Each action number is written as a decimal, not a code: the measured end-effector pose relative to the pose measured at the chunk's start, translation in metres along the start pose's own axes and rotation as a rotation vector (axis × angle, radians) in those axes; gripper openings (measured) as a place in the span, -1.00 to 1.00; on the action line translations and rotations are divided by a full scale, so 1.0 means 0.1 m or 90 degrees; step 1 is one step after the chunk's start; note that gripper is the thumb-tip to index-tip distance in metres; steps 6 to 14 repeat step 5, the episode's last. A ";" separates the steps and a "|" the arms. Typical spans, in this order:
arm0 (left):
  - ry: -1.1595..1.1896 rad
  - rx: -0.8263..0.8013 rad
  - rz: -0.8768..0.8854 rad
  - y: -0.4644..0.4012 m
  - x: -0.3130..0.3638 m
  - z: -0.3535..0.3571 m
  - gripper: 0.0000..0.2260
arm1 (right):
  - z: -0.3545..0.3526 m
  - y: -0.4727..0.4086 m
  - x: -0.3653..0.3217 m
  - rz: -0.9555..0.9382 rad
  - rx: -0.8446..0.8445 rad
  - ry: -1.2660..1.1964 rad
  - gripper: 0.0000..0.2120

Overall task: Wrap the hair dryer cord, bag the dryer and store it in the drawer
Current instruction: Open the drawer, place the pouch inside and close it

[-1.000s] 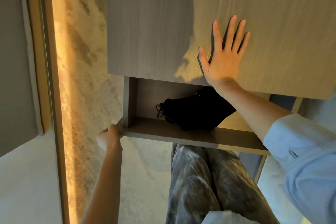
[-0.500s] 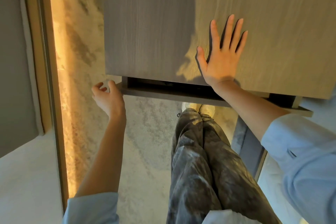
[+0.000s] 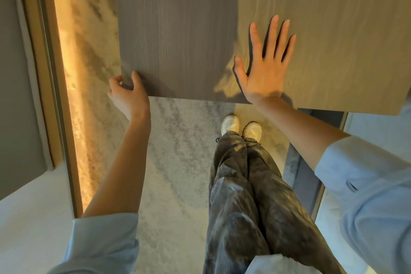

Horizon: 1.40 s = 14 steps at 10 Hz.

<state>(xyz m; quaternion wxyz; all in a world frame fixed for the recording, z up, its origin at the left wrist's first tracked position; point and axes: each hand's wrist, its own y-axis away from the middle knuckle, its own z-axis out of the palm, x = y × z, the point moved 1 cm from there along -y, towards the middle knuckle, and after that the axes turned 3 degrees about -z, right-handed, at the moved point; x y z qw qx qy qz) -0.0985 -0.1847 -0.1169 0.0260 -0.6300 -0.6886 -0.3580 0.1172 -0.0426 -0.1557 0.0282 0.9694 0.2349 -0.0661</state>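
Note:
The drawer is pushed fully in under the grey wooden cabinet top [image 3: 182,35], so neither the drawer nor the black bag with the hair dryer shows. My left hand [image 3: 126,95] curls loosely at the front left corner of the top, thumb and fingers touching its edge, holding nothing. My right hand [image 3: 264,66] lies flat on the top near its front edge, fingers spread.
My legs in dark grey trousers [image 3: 244,196] and white shoes [image 3: 241,125] stand on a grey carpet just in front of the cabinet. A wooden frame [image 3: 60,95] with a warm light strip runs down the left. A pale surface [image 3: 29,229] lies at the bottom left.
The drawer with the black bag slid shut under the top and is now out of sight. My left hand followed its front up to the cabinet corner. My right hand stayed flat.

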 end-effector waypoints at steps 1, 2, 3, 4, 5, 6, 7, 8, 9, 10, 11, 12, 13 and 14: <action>0.005 -0.006 0.000 0.03 0.01 0.00 -0.68 | -0.02 0.02 0.01 0.003 -0.005 0.000 -0.41; 0.025 -0.013 -0.008 0.04 0.03 0.02 -0.69 | -0.03 0.02 0.02 0.004 -0.015 -0.001 -0.41; 0.065 -0.040 -0.031 0.07 0.03 -0.02 -0.68 | -0.07 0.04 0.01 0.007 -0.061 -0.006 -0.41; 0.156 -0.084 -0.108 0.10 0.09 -0.09 -0.59 | -0.17 0.00 0.02 0.002 -0.122 -0.041 -0.41; 0.197 -0.142 -0.154 0.13 0.16 -0.22 -0.57 | -0.38 0.00 0.05 -0.001 -0.200 -0.104 -0.40; 0.197 -0.142 -0.154 0.13 0.16 -0.22 -0.57 | -0.38 0.00 0.05 -0.001 -0.200 -0.104 -0.40; 0.197 -0.142 -0.154 0.13 0.16 -0.22 -0.57 | -0.38 0.00 0.05 -0.001 -0.200 -0.104 -0.40; 0.197 -0.142 -0.154 0.13 0.16 -0.22 -0.57 | -0.38 0.00 0.05 -0.001 -0.200 -0.104 -0.40; 0.197 -0.142 -0.154 0.13 0.16 -0.22 -0.57 | -0.38 0.00 0.05 -0.001 -0.200 -0.104 -0.40; 0.197 -0.142 -0.154 0.13 0.16 -0.22 -0.57 | -0.38 0.00 0.05 -0.001 -0.200 -0.104 -0.40; 0.197 -0.142 -0.154 0.13 0.16 -0.22 -0.57 | -0.38 0.00 0.05 -0.001 -0.200 -0.104 -0.40; 0.197 -0.142 -0.154 0.13 0.16 -0.22 -0.57 | -0.38 0.00 0.05 -0.001 -0.200 -0.104 -0.40; 0.197 -0.142 -0.154 0.13 0.16 -0.22 -0.57 | -0.38 0.00 0.05 -0.001 -0.200 -0.104 -0.40; 0.197 -0.142 -0.154 0.13 0.16 -0.22 -0.57 | -0.38 0.00 0.05 -0.001 -0.200 -0.104 -0.40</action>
